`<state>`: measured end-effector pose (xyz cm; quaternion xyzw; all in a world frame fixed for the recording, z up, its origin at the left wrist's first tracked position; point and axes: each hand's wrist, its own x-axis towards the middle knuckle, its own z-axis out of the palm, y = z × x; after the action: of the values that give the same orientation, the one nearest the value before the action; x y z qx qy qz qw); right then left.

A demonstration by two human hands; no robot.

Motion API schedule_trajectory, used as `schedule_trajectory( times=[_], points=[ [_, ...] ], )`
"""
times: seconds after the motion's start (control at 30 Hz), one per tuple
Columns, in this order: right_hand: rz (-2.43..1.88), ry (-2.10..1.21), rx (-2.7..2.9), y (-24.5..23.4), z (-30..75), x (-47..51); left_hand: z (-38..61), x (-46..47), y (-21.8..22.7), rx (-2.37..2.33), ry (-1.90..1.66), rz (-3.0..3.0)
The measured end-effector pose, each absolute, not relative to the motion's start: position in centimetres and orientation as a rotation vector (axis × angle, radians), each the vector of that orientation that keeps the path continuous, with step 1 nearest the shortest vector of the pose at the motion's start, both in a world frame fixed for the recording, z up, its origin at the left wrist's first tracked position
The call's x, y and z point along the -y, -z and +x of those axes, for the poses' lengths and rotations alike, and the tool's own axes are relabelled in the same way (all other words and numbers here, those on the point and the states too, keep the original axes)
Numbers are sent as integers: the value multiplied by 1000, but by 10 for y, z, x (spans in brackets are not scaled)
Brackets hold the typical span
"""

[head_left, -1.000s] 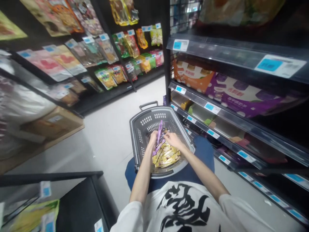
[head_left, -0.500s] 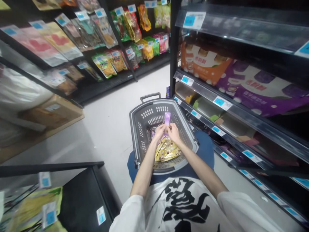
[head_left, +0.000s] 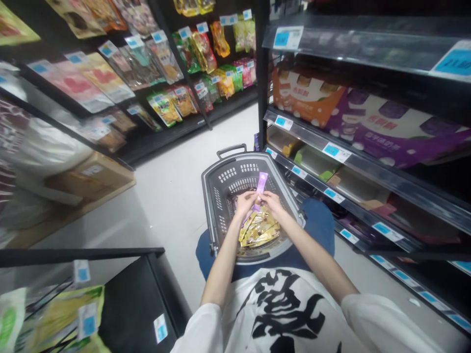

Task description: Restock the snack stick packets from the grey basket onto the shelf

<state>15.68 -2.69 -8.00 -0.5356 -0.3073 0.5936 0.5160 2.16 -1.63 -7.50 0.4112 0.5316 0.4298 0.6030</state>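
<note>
The slim purple foil sachet (head_left: 261,183) stands tilted just above the middle of the frame, its lower end pinched between both hands over a basket while its upper end leans toward the upper right. Largest around it is the black metal shelving unit (head_left: 368,169) filling the right side, with blue price tags (head_left: 334,152) along its edges. A wide purple snack pack (head_left: 390,125) lies on one tier beside an orange snack pack (head_left: 305,95). Across the upper left runs a dark wall rack of hanging snack bags (head_left: 165,73) in pink, green, yellow and red, and below it, at mid left, sits a brown cardboard box (head_left: 99,174). A pale grey floor (head_left: 172,196) runs between the two sides. At the bottom is the person's white T-shirt with a black brush-stroke print (head_left: 279,309), and blue trousers (head_left: 318,223) show either side of the grey perforated plastic shopping basket (head_left: 213,196), which rests on the lap (its black handle points away, toward the aisle). Inside the basket, under the hands, lies a heap of gold foil packets (head_left: 259,229). The left hand (head_left: 246,202) is closed in a pinch on the sachet's lower end from the left. The right hand (head_left: 273,202) grips the same end from the right, and the fingertips of the two hands nearly touch.
</note>
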Motion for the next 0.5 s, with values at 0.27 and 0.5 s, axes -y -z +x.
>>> schedule_trajectory(
  times=[0.27, 0.5],
  points=[
    [-1341, -1425, 571, 75, 169, 39, 30, 29, 76, -1311, -822, 938],
    [-1360, -1477, 513, 68, 161, 45, 25, 32, 70, -1335, -780, 885]
  ],
)
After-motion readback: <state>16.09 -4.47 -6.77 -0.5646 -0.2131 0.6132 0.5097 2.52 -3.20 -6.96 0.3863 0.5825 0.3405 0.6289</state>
